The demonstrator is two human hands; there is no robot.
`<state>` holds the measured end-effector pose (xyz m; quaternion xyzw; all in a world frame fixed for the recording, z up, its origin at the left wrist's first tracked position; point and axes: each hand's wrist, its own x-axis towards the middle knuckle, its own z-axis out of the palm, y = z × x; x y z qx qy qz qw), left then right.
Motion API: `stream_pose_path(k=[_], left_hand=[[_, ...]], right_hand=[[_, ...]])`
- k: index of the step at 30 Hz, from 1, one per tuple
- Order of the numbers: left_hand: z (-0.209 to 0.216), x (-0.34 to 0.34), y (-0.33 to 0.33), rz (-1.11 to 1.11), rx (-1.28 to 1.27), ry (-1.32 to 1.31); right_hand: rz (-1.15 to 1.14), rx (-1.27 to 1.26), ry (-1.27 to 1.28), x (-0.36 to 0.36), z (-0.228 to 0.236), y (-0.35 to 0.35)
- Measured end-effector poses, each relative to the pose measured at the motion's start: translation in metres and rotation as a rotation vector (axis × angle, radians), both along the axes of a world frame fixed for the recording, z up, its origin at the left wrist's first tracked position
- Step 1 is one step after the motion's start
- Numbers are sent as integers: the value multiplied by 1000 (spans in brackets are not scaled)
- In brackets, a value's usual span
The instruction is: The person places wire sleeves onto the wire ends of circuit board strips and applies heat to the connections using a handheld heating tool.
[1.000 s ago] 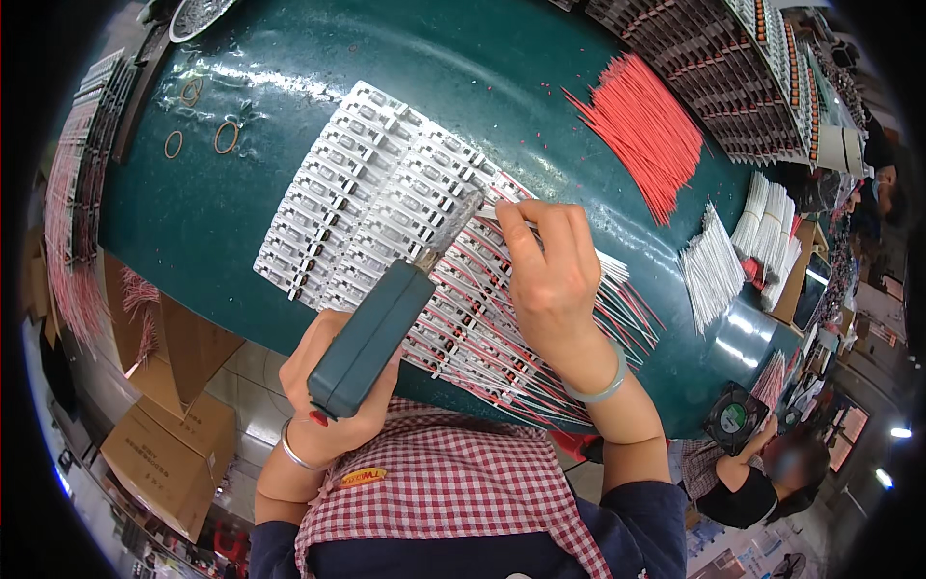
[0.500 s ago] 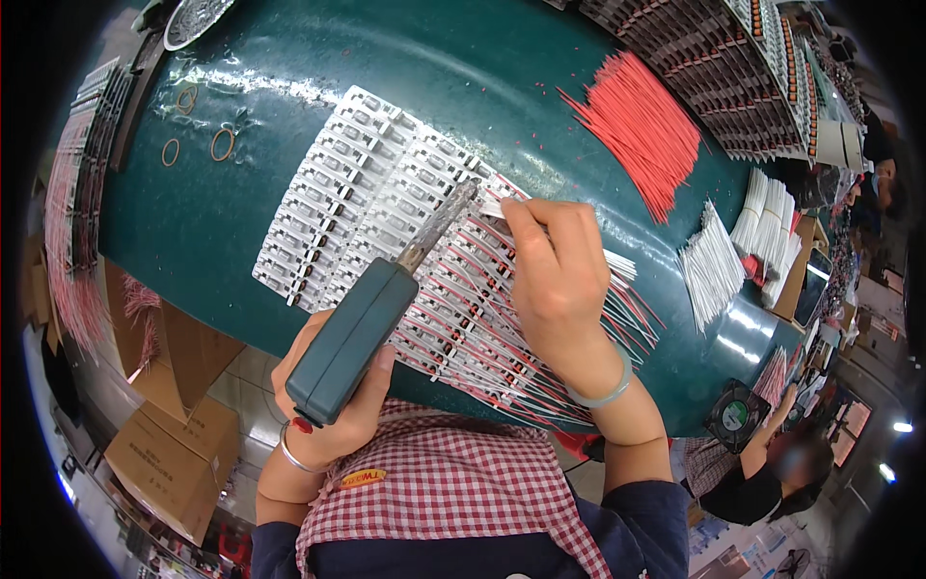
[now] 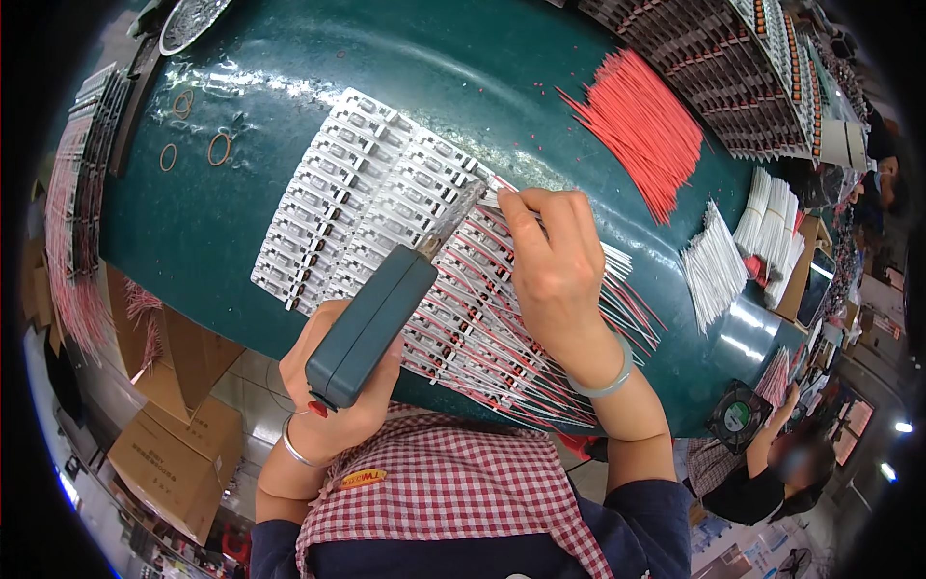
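Observation:
My left hand (image 3: 338, 376) is wrapped round the dark green, boxy handle of a soldering gun (image 3: 371, 328). Its worn metal tip reaches up to the right and meets the upper end of a wired row on the white plastic modules (image 3: 333, 183). My right hand (image 3: 559, 270) is closed in a pinch beside that tip, at the end of a wire; the fingers partly hide it. Red and white wires (image 3: 482, 357) run from the right-hand rows of modules toward the table's near right, passing below my right wrist. The left-hand rows show no wires.
Loose red wires (image 3: 641, 130) lie in a pile on the green table (image 3: 463, 58), with white wires (image 3: 712, 265) farther right. Stacked modules (image 3: 704, 77) stand at the back right. Rubber bands (image 3: 220, 150) and a metal dish (image 3: 193, 21) are at left. Another person (image 3: 762, 482) sits lower right.
The soldering gun and my left hand have shifted up and slightly right, the tip now closer to my right fingertips. My right hand stays nearly in place, still pinching.

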<state>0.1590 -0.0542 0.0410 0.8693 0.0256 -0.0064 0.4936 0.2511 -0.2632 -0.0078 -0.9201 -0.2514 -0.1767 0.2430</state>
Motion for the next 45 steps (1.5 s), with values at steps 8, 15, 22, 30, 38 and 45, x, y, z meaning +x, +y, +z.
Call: stream_pose_path(k=[8,15,22,30,38,45], left_hand=[[0,0,-1,-20,-4,-27],[-8,-8,3,-13,66,-69],[-3,-12,4,50,-3,28],[-7,-18,20,111,-35,-77],[-6,-11,33,344,-193,-16],[-8,-6,39,307,-70,7]], right_hand=[[-3,-6,-1,0,0,1],[-13,-24,-4,0,2,2],[-18,-30,-14,-1,0,2],[12,-35,15,1,23,-6],[172,6,-6,30,27,30],[136,35,-51,36,-6,47]])
